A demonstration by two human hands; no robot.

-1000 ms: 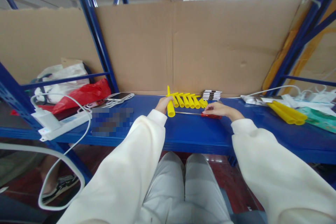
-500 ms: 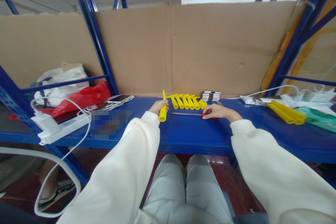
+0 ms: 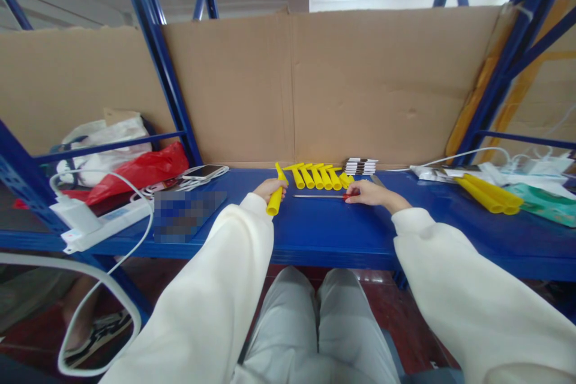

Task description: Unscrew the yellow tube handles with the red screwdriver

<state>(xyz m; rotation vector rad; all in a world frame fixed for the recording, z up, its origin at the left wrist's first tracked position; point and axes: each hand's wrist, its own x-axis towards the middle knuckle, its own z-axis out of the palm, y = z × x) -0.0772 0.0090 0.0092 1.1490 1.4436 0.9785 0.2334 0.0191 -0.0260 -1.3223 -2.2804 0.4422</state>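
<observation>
My left hand (image 3: 266, 190) is closed around a yellow tapered tube (image 3: 274, 201), its wide open end tilted down toward me and its narrow end up. My right hand (image 3: 366, 193) has its fingers closed on the red handle of a screwdriver (image 3: 318, 196), whose long thin metal shaft points left along the blue shelf. Behind the shaft, several similar yellow tubes (image 3: 317, 177) lie side by side in a row. A stack of small white pieces with dark bands (image 3: 360, 166) sits just beyond my right hand.
The blue shelf (image 3: 333, 234) is backed by upright cardboard (image 3: 382, 84). At right lie larger yellow tubes (image 3: 486, 193) and a green packet (image 3: 544, 203). A power strip (image 3: 108, 223), a phone (image 3: 204, 172) and a red bag (image 3: 135, 174) are at left. A white cable (image 3: 146, 228) hangs over the front edge.
The tube in my left hand has tilted, its wide end swinging left and down. My right fingers now cover more of the screwdriver's red handle; the row of tubes stays put.
</observation>
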